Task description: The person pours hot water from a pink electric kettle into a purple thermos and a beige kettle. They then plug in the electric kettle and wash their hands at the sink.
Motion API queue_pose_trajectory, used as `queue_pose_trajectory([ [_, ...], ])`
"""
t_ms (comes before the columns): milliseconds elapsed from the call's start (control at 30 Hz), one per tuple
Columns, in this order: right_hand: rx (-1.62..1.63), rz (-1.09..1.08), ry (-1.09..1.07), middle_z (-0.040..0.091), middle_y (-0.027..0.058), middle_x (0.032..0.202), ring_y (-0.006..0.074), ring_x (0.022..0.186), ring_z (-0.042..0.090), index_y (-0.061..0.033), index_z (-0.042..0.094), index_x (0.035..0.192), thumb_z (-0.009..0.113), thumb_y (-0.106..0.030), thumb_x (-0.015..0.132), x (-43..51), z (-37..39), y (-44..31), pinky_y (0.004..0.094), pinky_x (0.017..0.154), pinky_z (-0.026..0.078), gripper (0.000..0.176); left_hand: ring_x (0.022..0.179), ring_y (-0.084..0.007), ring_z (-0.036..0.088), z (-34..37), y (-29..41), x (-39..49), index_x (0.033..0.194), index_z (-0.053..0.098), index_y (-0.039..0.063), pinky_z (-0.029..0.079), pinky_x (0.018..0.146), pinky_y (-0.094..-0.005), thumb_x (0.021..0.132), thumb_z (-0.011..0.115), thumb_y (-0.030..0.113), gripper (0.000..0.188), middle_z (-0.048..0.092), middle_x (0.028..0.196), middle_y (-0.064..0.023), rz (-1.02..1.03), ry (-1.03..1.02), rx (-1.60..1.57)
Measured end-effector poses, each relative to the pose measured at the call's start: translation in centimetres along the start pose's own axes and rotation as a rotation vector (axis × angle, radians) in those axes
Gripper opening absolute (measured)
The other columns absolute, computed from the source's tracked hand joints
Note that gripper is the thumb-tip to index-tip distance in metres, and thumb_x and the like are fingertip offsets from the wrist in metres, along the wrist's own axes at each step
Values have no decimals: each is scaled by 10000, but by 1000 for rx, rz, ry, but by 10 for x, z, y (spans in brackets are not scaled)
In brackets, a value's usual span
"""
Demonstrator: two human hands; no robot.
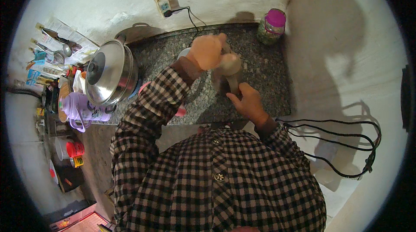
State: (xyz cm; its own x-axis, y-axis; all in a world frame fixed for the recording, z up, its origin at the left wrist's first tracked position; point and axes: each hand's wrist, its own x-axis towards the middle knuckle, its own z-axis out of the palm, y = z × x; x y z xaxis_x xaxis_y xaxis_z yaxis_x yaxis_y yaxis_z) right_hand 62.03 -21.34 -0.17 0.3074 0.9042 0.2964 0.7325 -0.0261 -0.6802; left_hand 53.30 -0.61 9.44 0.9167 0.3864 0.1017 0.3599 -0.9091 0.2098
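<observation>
My right hand [249, 102] grips the lower end of a pale, handled utensil [232, 83], its thumb and fingers on either side of the handle. The utensil's rounded upper part [230, 64] is blurred, so its exact kind is unclear. My left hand [206, 51] is curled beside that rounded part, above the granite counter [263, 69]. Whether it holds anything is hidden by blur and by the hand itself. Partly behind my left hand shows a white rounded thing [184, 52]. A pink object [180, 111] lies under my left forearm, mostly covered by the sleeve.
A lidded steel steamer pot [109, 72] stands left, near a lilac thermos flask [86, 110]. A jar with a purple lid [274, 20] occupies the back right corner. A plug with a black cord sits in the wall socket [163, 4]. Looped black cable [344, 147] hangs right.
</observation>
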Motion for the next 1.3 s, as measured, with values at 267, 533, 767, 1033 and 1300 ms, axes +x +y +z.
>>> queue_pose_trajectory([
  [267,62,105,-148,579,184,803,391,722,600,-14,553,857,725,-305,805,3,-6,0,466,608,468,342,1097,-366,525,8,-3,2,1163,567,16,431,920,-460,593,793,366,707,573,1129,-181,510,-106,-2],
  [533,-14,-6,-35,539,162,742,358,644,567,-21,512,819,730,-308,813,0,-2,3,436,561,439,360,804,-364,635,11,32,-6,1020,610,2,518,692,-451,738,648,571,636,579,987,-202,75,-68,179],
  [767,4,36,-73,580,182,834,408,734,600,-23,535,870,715,-335,812,1,-3,5,488,597,467,365,786,-394,641,6,27,-1,1108,585,8,525,675,-491,722,676,588,702,570,974,-220,44,-86,134],
  [1033,-31,-2,-31,512,149,674,331,600,542,-17,506,791,739,-305,809,0,2,3,407,545,424,371,878,-413,624,-6,21,-13,1224,547,60,523,735,-486,686,739,497,719,546,1029,-217,19,-115,-11],
  [1300,-142,16,225,586,124,816,339,751,609,-29,605,958,765,-305,775,-2,-12,-23,424,639,480,368,984,-338,601,-70,-10,-63,1251,523,42,514,807,-413,706,785,365,686,539,1103,-196,-23,569,-275],
])
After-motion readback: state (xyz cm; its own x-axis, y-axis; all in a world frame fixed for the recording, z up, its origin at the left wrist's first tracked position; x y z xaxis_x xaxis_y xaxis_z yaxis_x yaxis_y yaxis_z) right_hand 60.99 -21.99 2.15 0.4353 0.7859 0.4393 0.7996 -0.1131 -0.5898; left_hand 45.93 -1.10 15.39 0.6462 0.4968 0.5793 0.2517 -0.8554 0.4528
